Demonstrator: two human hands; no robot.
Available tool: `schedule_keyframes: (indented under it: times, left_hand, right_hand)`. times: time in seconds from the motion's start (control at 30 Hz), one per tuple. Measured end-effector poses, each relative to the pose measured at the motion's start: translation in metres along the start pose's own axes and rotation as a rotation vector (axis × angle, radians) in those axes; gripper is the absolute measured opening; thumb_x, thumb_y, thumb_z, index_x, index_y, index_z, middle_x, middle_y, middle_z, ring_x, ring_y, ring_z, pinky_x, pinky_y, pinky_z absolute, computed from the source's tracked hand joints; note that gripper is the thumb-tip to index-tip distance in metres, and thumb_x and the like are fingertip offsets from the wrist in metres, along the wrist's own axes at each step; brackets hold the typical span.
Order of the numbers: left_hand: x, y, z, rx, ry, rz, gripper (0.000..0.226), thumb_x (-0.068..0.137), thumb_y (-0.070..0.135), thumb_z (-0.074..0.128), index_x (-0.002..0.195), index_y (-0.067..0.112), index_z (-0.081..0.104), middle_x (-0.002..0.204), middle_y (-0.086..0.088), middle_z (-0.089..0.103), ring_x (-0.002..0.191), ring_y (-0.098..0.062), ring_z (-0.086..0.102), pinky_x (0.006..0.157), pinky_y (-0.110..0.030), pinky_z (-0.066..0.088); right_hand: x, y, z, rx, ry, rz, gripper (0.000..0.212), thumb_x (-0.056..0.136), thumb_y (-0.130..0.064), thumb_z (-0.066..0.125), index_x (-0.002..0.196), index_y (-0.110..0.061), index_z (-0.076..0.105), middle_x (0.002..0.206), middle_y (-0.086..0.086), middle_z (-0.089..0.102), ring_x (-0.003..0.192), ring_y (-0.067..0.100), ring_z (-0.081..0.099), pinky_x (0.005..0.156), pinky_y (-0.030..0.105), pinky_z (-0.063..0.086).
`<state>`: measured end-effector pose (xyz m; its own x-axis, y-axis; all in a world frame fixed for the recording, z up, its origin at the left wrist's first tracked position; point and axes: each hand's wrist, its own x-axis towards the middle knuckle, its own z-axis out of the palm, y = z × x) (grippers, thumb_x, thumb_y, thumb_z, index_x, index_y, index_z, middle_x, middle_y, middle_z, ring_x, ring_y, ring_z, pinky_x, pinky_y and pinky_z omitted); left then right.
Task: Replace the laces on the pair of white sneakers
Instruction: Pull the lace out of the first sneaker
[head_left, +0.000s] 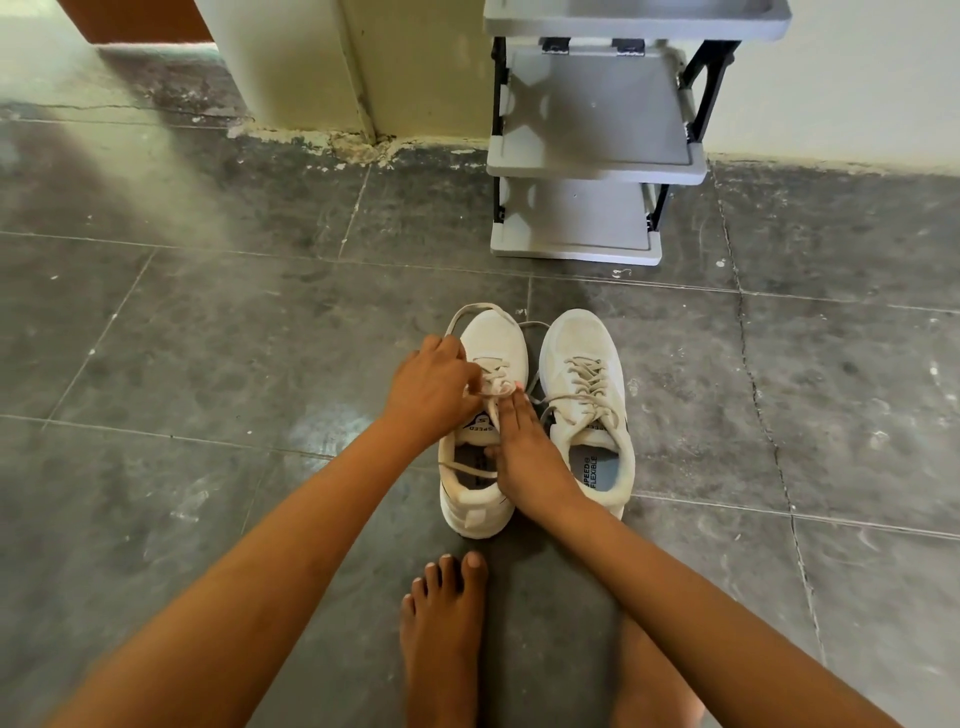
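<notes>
- Left hand (431, 387) pinches the lace (458, 318) of the left-hand white sneaker (496, 338), fingers curled.
- Right hand (525, 454) presses its tongue, fingers straight, together.
- Laced sneaker (577, 343) stands just beside, on the tiled floor (208, 338).

White sneakers (579, 345) with cream laces (587, 374) are seen on a dark grey tiled floor (208, 338) flecked with pale marks; beyond the left grip (431, 384) and right grip (524, 441), a light grey shelf rack (592, 109) is framed in black.
</notes>
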<state>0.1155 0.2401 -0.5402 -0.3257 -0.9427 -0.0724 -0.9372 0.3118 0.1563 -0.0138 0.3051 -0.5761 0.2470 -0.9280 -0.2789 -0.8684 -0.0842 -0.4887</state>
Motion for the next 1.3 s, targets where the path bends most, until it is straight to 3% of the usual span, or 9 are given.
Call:
schedule_keyframes:
  times: [0.13, 0.27, 0.37, 0.53, 0.77, 0.97, 1.07, 1.17, 1.3]
  left_hand:
    - [0.000, 0.008, 0.002, -0.018, -0.012, -0.014, 0.024, 0.092, 0.028, 0.053, 0.103, 0.015, 0.070, 0.109, -0.003, 0.055, 0.106, -0.019, 0.046, 0.072, -0.029, 0.038]
    - [0.015, 0.012, -0.029, -0.612, 0.060, -0.144, 0.014, 0.082, 0.022, 0.070, 0.081, 0.009, 0.074, 0.079, 0.000, 0.059, 0.071, -0.005, 0.048, 0.065, -0.022, 0.038]
    - [0.018, 0.017, -0.039, -0.733, 0.049, -0.186, 0.014, 0.082, 0.021, 0.070, 0.084, 0.007, 0.074, 0.080, -0.004, 0.060, 0.074, -0.010, 0.054, 0.072, -0.027, 0.042]
    - [0.010, -0.001, -0.021, -0.320, -0.126, -0.113, 0.025, 0.082, 0.028, 0.067, 0.106, 0.022, 0.070, 0.112, -0.005, 0.060, 0.113, -0.025, 0.048, 0.095, -0.037, 0.042]
    - [0.002, 0.011, -0.008, -0.067, -0.074, -0.113, 0.018, 0.088, 0.025, 0.057, 0.096, 0.016, 0.071, 0.106, -0.005, 0.059, 0.103, -0.023, 0.053, 0.071, -0.031, 0.040]
    - [0.012, 0.015, -0.049, -1.113, 0.114, -0.274, 0.016, 0.085, 0.016, 0.067, 0.069, 0.014, 0.064, 0.069, -0.002, 0.063, 0.065, -0.010, 0.053, 0.061, -0.017, 0.048]
    - [0.012, 0.013, -0.048, -0.950, 0.119, -0.253, 0.003, 0.084, 0.016, 0.068, 0.081, 0.014, 0.069, 0.077, 0.002, 0.064, 0.073, -0.011, 0.057, 0.073, -0.025, 0.049]
    - [0.011, 0.003, -0.028, -0.431, -0.088, -0.194, 0.026, 0.081, 0.017, 0.069, 0.106, 0.017, 0.070, 0.106, -0.001, 0.066, 0.098, -0.018, 0.060, 0.084, -0.031, 0.047]
    - [0.001, 0.007, -0.009, -0.160, -0.148, -0.202, 0.017, 0.083, 0.022, 0.063, 0.098, 0.018, 0.071, 0.110, -0.004, 0.060, 0.099, -0.023, 0.057, 0.071, -0.030, 0.042]
  right_hand:
    - [0.001, 0.000, -0.003, -0.026, -0.026, -0.014, 0.066, 0.096, -0.006, 0.035, 0.147, 0.000, -0.006, 0.157, 0.017, -0.008, 0.146, 0.024, -0.005, 0.114, 0.025, -0.002]
    - [0.002, 0.000, -0.003, -0.057, -0.042, -0.024, 0.068, 0.093, -0.002, 0.036, 0.147, 0.001, -0.006, 0.156, 0.019, -0.009, 0.146, 0.027, -0.005, 0.115, 0.028, 0.001]
    - [0.002, 0.000, -0.004, -0.051, -0.051, -0.024, 0.067, 0.095, -0.005, 0.036, 0.148, -0.001, -0.006, 0.156, 0.018, -0.009, 0.146, 0.027, -0.005, 0.116, 0.029, 0.005]
    - [0.004, -0.001, -0.006, -0.057, -0.059, -0.031, 0.065, 0.097, -0.010, 0.036, 0.148, 0.000, -0.005, 0.157, 0.018, -0.008, 0.146, 0.025, -0.005, 0.116, 0.027, 0.002]
    - [0.003, -0.001, -0.007, -0.080, -0.013, -0.047, 0.065, 0.097, -0.012, 0.037, 0.148, -0.001, 0.000, 0.157, 0.016, 0.003, 0.146, 0.025, 0.006, 0.117, 0.030, 0.013]
    - [0.004, 0.001, -0.006, -0.118, -0.035, -0.052, 0.062, 0.100, -0.015, 0.033, 0.148, -0.001, -0.003, 0.157, 0.018, -0.004, 0.146, 0.026, 0.001, 0.115, 0.030, 0.009]
    - [0.004, 0.001, -0.006, -0.114, -0.039, -0.038, 0.062, 0.100, -0.017, 0.032, 0.148, -0.002, -0.004, 0.157, 0.017, -0.005, 0.146, 0.026, 0.001, 0.115, 0.031, 0.011]
    - [0.004, 0.000, -0.005, -0.122, -0.037, -0.038, 0.062, 0.100, -0.016, 0.032, 0.148, -0.001, -0.004, 0.157, 0.016, -0.004, 0.146, 0.025, 0.001, 0.116, 0.029, 0.008]
    - [0.006, 0.001, -0.004, -0.133, -0.017, -0.041, 0.062, 0.098, -0.013, 0.033, 0.148, -0.001, -0.003, 0.157, 0.016, -0.002, 0.146, 0.024, 0.002, 0.115, 0.028, 0.008]
